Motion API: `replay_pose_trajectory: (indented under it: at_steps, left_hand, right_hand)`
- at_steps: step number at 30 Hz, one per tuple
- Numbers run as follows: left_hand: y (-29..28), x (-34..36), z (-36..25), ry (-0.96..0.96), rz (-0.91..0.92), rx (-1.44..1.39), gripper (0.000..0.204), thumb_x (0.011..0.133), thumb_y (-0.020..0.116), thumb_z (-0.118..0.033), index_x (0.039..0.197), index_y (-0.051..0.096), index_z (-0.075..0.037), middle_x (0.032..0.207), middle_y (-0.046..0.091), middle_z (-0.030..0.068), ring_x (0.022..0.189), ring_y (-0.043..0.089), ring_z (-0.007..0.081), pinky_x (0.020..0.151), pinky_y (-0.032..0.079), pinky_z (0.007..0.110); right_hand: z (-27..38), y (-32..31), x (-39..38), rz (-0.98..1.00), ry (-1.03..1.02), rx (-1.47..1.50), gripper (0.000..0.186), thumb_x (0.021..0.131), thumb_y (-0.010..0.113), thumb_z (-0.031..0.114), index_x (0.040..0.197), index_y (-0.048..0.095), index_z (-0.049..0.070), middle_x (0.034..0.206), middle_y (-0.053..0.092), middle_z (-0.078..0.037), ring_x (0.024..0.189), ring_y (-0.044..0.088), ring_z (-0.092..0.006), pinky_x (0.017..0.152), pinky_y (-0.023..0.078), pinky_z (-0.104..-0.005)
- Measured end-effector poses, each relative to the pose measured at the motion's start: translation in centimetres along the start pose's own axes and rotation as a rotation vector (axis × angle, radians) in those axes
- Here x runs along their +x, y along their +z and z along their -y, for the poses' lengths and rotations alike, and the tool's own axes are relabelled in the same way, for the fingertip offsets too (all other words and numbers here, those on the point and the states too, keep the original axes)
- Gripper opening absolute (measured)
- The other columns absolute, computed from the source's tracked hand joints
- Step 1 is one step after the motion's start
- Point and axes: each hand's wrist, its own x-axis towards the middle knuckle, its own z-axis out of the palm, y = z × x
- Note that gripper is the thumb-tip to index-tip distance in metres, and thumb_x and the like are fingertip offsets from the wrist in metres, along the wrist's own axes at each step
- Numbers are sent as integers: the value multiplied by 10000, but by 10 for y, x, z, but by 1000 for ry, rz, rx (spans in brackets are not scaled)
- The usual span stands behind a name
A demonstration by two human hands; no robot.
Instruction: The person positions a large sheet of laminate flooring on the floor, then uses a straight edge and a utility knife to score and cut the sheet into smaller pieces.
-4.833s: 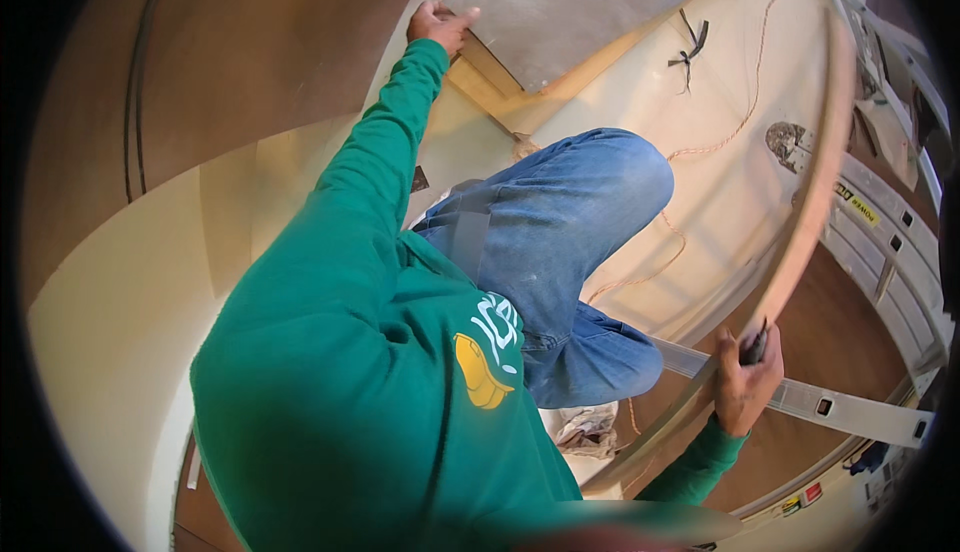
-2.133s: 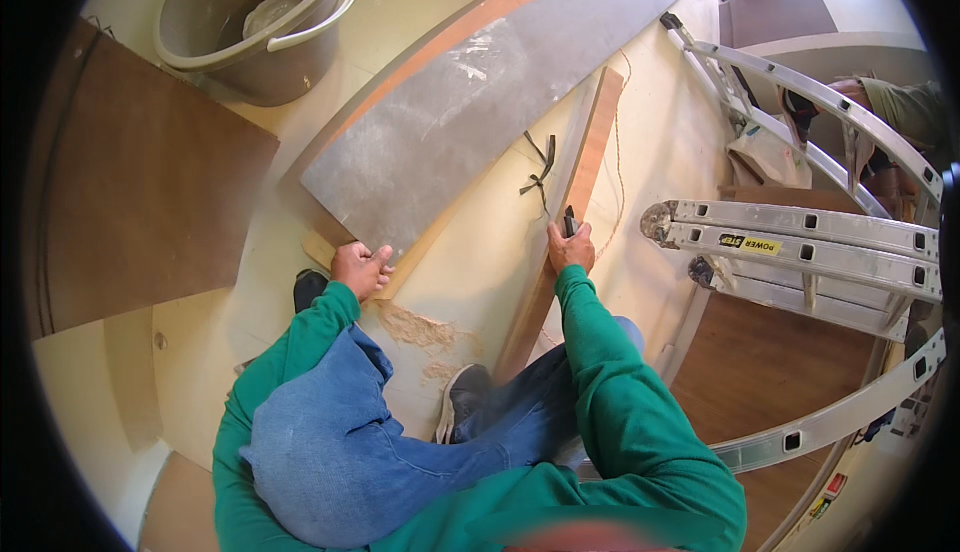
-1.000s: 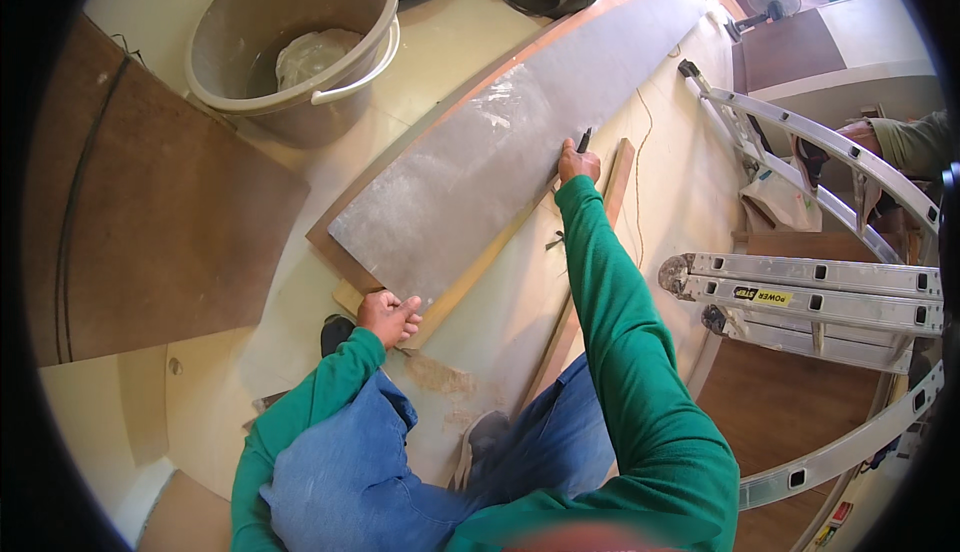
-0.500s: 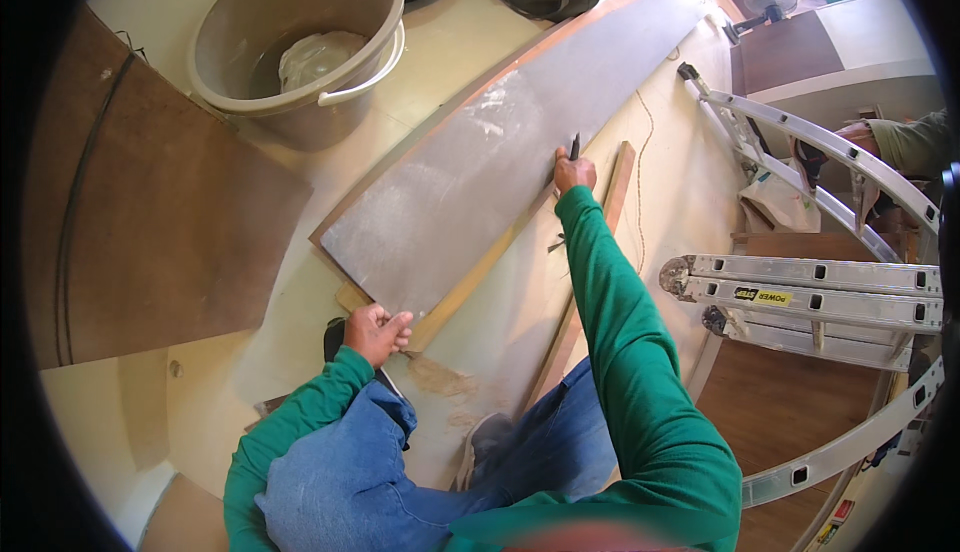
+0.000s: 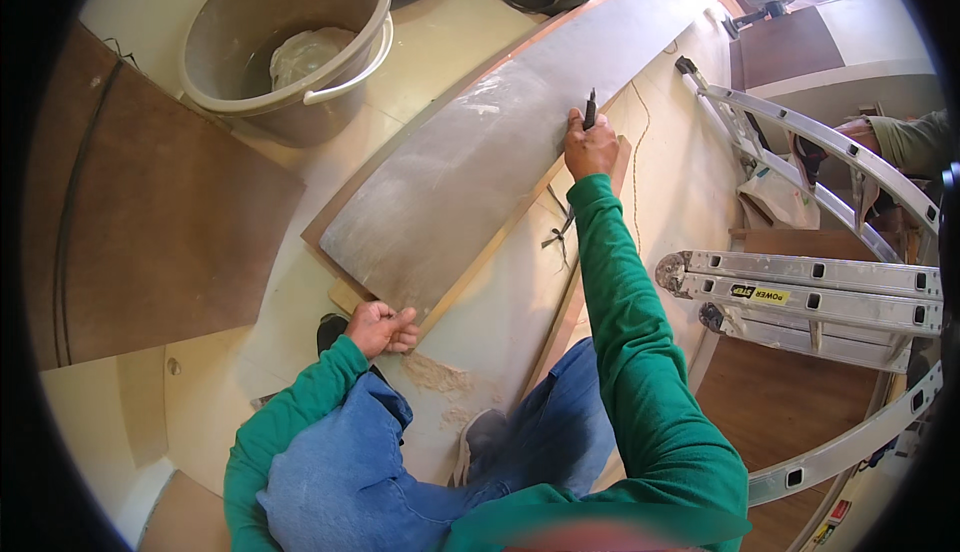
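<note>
A long grey panel (image 5: 450, 182) with pale dusty smears runs from near my knees to the far right, resting over wooden strips. My right hand (image 5: 592, 145) is closed around a slim black pen-like tool (image 5: 590, 110), its tip pointing away from me; whether it is a marker or a cutter is unclear. That hand is at the panel's right long edge. At the near end, my left hand (image 5: 383, 329) has its fingers curled together against the panel's corner. What they pinch, if anything, is hidden.
A large brown bucket (image 5: 290, 102) with a plastic bag inside stands at the far left. Near it is a brown board (image 5: 170, 212). Aluminium ladder sections (image 5: 810, 287) lie at right, with another person's arm (image 5: 905, 142) beyond. A wooden strip (image 5: 560, 337) and sawdust (image 5: 435, 376) are on the floor.
My right hand has slid farther away and slightly right along the panel's edge, with the black tool still in it. My left hand stays at the near corner.
</note>
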Motion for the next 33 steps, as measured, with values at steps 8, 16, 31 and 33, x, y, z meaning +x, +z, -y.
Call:
replay_pose_trajectory:
  at_steps: [8,16,31,33]
  left_hand:
    - [-8,-26,3,-57,46,3,451,927,784,-325,983,569,68,877,733,204,678,731,219,604,631,330]
    - [13,-7,-16,8,26,19,422,933,778,-326,953,590,51,897,734,192,731,742,210,646,636,330]
    - [-1,28,12,208,-82,208,369,975,726,-284,841,601,36,824,729,187,687,720,207,575,594,322]
    - [7,10,4,166,-153,111,379,977,720,-300,852,610,40,838,733,182,699,725,208,591,601,322]
  right_hand:
    - [-55,32,-5,274,309,-56,531,905,685,463,982,736,-60,995,726,-287,976,714,-426,895,548,-461]
    - [-54,54,24,185,212,-264,561,910,679,482,996,742,-69,1016,729,-288,974,729,-402,886,572,-445]
    - [-105,89,28,431,339,-47,890,941,382,806,970,758,1,701,717,-93,737,709,-301,697,556,-432]
    - [-110,69,-1,275,92,-416,754,957,559,666,986,741,-64,829,765,-161,808,717,-375,780,551,-470]
